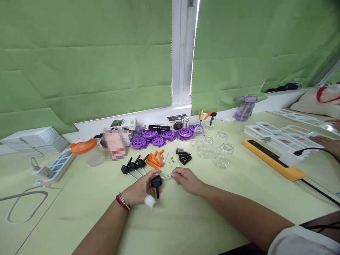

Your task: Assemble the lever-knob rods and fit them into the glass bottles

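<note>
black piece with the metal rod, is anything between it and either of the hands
Nothing visible: the left hand holds the black piece, and the right hand pinches the far end of its metal rod. Three similar black pieces lie beyond the left hand, not in between.

- white bandage [149,200] covers a digit of the left hand [141,188]
- red band [120,203] and silvery bangle [124,200] circle that wrist
- white sleeve [304,241] shows lower right
</note>
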`<state>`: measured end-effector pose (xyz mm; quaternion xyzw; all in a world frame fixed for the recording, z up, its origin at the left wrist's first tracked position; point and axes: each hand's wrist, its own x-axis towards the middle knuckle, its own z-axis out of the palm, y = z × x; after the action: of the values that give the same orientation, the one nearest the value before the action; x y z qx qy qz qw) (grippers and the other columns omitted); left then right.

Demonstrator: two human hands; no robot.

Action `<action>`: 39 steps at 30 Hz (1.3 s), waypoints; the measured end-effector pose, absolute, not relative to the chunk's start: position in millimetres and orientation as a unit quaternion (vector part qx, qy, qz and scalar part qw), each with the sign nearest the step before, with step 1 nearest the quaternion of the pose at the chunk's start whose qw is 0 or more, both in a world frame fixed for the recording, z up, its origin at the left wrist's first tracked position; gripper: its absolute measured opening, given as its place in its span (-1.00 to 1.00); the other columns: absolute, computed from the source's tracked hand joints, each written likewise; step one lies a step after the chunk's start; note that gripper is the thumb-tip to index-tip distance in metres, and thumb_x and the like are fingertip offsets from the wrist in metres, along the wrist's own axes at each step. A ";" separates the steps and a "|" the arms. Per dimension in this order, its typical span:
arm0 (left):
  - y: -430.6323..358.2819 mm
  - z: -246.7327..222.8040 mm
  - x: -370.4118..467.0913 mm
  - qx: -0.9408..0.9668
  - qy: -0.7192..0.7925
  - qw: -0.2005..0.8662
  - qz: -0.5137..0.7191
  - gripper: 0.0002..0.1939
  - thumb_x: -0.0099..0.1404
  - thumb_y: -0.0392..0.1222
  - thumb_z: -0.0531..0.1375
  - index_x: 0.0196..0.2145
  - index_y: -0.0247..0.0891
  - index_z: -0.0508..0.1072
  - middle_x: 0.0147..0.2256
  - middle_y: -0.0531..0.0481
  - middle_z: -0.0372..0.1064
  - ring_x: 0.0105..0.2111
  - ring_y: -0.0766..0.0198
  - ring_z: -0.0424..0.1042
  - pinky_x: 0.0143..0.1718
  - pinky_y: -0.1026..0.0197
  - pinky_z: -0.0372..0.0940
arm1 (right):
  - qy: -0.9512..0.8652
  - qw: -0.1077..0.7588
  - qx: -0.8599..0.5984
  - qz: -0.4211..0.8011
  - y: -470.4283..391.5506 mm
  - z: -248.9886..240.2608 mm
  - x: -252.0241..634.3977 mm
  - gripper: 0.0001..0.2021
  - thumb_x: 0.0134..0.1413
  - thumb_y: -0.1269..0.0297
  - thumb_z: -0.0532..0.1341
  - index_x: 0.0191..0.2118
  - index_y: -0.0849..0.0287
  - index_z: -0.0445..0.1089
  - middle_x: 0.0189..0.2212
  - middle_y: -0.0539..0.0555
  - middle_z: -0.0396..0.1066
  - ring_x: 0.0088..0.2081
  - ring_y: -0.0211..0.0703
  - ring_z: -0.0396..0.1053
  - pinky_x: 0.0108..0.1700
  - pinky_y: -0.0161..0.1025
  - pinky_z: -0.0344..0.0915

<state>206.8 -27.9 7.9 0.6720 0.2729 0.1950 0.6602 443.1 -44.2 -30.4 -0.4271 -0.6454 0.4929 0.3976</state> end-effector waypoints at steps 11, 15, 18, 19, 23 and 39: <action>-29.0 10.6 206.6 0.667 0.373 0.624 0.162 -0.65 0.12 -0.04 0.23 -0.20 -0.30 0.34 -0.41 0.07 0.23 -0.53 0.42 0.22 -0.55 0.34 0.20 | -0.714 0.464 -0.508 0.128 -25.8 -28.2 458.8 -0.80 0.12 0.27 0.08 -0.20 0.17 0.39 -0.22 0.15 0.34 -0.17 -0.08 0.26 -0.11 -0.15 0.20; -25.1 5.2 205.3 0.653 0.377 0.637 0.159 -0.68 0.14 -0.05 0.21 -0.21 -0.30 0.32 -0.43 0.08 0.24 -0.56 0.43 0.22 -0.56 0.34 0.19 | -0.734 0.389 -0.556 0.009 -4.1 -29.6 459.2 -0.85 0.06 0.31 0.15 -0.32 0.15 0.47 -0.06 0.16 0.31 0.01 0.05 0.15 0.01 -0.02 0.08; -24.8 3.6 206.3 0.654 0.375 0.637 0.161 -0.68 0.15 -0.04 0.20 -0.21 -0.29 0.32 -0.43 0.08 0.25 -0.56 0.43 0.21 -0.56 0.34 0.19 | -0.739 0.338 -0.582 -0.026 5.2 -29.7 452.1 -0.85 0.03 0.27 0.18 -0.34 0.14 0.50 0.06 0.13 0.25 0.09 0.09 0.05 0.05 0.03 0.00; -25.0 3.6 206.6 0.655 0.375 0.635 0.163 -0.68 0.15 -0.04 0.20 -0.21 -0.29 0.32 -0.43 0.08 0.25 -0.56 0.43 0.21 -0.56 0.34 0.19 | -0.739 0.325 -0.589 -0.032 6.9 -29.6 449.8 -0.85 0.03 0.26 0.19 -0.34 0.14 0.50 0.08 0.13 0.24 0.10 0.10 0.04 0.05 0.03 -0.02; -25.4 3.8 206.7 0.660 0.377 0.630 0.162 -0.68 0.15 -0.02 0.19 -0.23 -0.30 0.33 -0.44 0.08 0.25 -0.58 0.45 0.20 -0.57 0.35 0.17 | -0.745 0.287 -0.602 -0.030 10.4 -30.3 445.1 -0.84 0.02 0.25 0.20 -0.40 0.15 0.52 0.10 0.13 0.23 0.12 0.10 0.02 0.05 0.02 -0.06; -27.5 6.1 206.2 0.648 0.377 0.639 0.173 -0.71 0.15 -0.01 0.19 -0.30 -0.30 0.31 -0.47 0.09 0.28 -0.61 0.43 0.27 -0.56 0.33 0.19 | -0.624 0.519 -0.503 0.297 -12.0 -26.4 457.4 -0.82 0.05 0.16 0.16 -0.38 0.17 0.39 -0.40 0.08 0.34 -0.38 -0.17 0.26 -0.30 -0.19 0.21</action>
<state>206.2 -27.5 6.1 0.6479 0.3765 0.1727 0.6392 457.4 -12.0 -26.4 -0.5029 -0.6242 0.2970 0.5188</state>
